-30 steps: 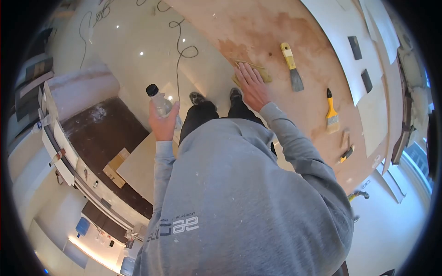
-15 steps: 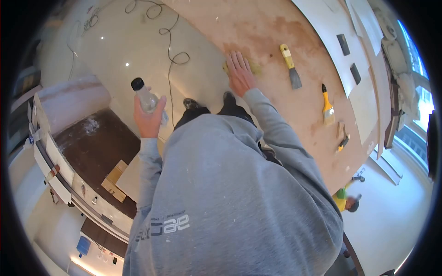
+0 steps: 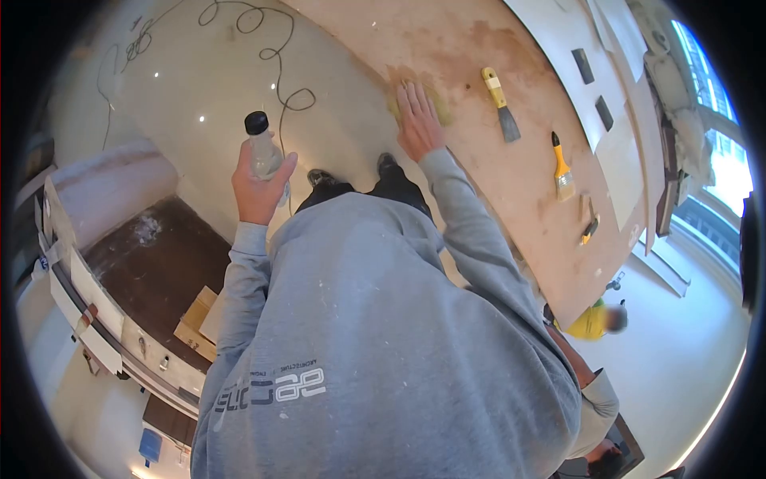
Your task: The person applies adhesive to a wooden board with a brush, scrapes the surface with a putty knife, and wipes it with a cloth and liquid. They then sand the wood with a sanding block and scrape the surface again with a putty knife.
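My left hand (image 3: 259,188) is wrapped round a clear plastic bottle (image 3: 264,157) with a black cap, held up over the floor. My right hand (image 3: 416,120) lies with its palm down on a yellowish cloth or sponge (image 3: 439,100), near the edge of the pinkish-brown board (image 3: 447,40). Damp, darker patches mark the board around it. To the right of that hand lie a scraper (image 3: 500,104) with a yellow handle and a paintbrush (image 3: 562,169) with a yellow handle. A small yellow and black cutter (image 3: 590,230) lies beyond the brush.
A black cable (image 3: 275,56) loops over the floor by my feet. White sheets (image 3: 558,48) with dark rectangular pieces lie at the right. An open cabinet-like box (image 3: 152,255) stands at the left. A person in yellow (image 3: 589,322) and another person's arm (image 3: 576,361) show at the lower right.
My left hand has raised the bottle slightly. My right hand stays on the cloth or sponge, a little further onto the board. Another person's arm has come into view at the lower right.
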### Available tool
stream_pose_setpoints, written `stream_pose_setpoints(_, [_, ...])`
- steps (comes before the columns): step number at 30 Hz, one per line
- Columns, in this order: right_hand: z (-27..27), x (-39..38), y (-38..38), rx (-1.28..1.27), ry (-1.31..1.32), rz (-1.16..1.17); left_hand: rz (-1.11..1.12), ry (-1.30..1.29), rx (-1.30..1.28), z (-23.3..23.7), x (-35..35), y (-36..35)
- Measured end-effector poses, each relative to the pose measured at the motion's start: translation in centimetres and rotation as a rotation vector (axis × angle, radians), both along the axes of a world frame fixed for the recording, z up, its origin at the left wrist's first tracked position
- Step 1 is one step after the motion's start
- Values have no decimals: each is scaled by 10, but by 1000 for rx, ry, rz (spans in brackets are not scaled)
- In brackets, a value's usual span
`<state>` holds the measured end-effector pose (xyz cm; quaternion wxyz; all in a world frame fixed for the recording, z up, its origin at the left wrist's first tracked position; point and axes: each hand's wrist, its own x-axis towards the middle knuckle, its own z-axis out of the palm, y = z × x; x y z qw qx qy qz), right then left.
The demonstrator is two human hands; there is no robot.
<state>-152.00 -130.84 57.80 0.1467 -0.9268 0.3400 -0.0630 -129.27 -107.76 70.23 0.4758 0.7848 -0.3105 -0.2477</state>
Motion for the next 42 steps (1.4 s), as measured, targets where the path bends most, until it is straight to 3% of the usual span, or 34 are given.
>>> stream_pose_setpoints(5, [-13,-38,-3,5,117,77,36,-84,-53,-5,6,8])
stream_pose_setpoints(8, [-17,-12,-43,-30,-106,143,73,22,-23,-7,0,14])
stream_pose_setpoints(11, [61,25,-68,425,156,-290,73,-17,13,-2,-6,17])
stream_pose_setpoints(14, [41,3,-90,193,-543,-239,116,-47,5,-3,-10,18])
stream_pose_setpoints(17, [37,-13,-88,407,-683,-485,185,-1,-13,-9,-23,26])
stream_pose_setpoints(20, [2,-52,-87,-165,-272,-53,234,7,-3,-3,-38,24])
stream_pose_setpoints(23, [-1,-70,-64,-46,-125,52,295,-3,12,-5,-55,23])
stream_pose_setpoints(27, [34,-56,-49,-67,-159,49,318,35,33,-10,-74,15])
stream_pose_setpoints(35, [-10,-80,-82,247,-239,239,339,66,87,1,-109,-6])
stream_pose_setpoints(38, [-15,-59,-90,268,-408,344,377,25,51,-6,-117,-4])
stream_pose_setpoints(40, [-37,-15,-109,202,-376,373,362,-64,63,-9,-121,-2])
stream_pose_setpoints(42, [-30,6,-105,216,-301,319,354,66,74,-8,-125,-4])
